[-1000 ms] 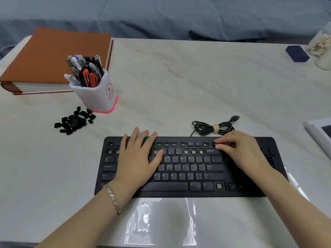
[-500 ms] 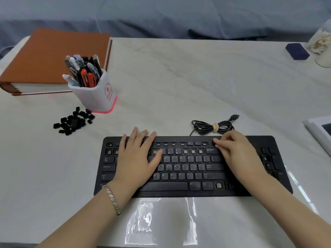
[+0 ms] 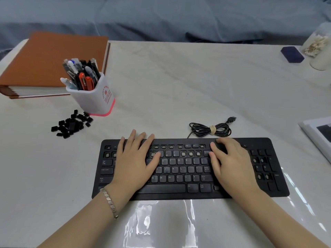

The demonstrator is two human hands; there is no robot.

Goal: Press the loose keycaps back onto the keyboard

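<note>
Upper left: a brown binder (image 3: 44, 59) lies flat at the corner of our pale marble table (image 3: 179, 77).
Beside it: a white pen cup (image 3: 95, 97) with a pink base stands just in front of the binder, packed with pens.
Loose keycaps (image 3: 71, 125): we see a small black heap on the table at the left of the frame, touching the cup's base and well apart from the keyboard.
Left hand (image 3: 134, 163): laid flat with the fingers straight and a little spread over the keyboard's left half, a metal bracelet (image 3: 109, 203) on the wrist.
Keyboard (image 3: 179, 169): black, in the lower centre of the frame. Several sockets in the function and number rows show bare.
Cable (image 3: 209, 129): coiled and tied, just behind the keyboard's back edge.
Right hand (image 3: 231, 163): palm down, its fingers close together, the tips pressing on the top rows beside Backspace. We cannot tell whether a keycap sits under them.
Right edge: a white sheet (image 3: 318, 135) partly in frame.
Upper right: a navy box (image 3: 292, 54) beside a clear jar (image 3: 320, 49) of cotton swabs.
</note>
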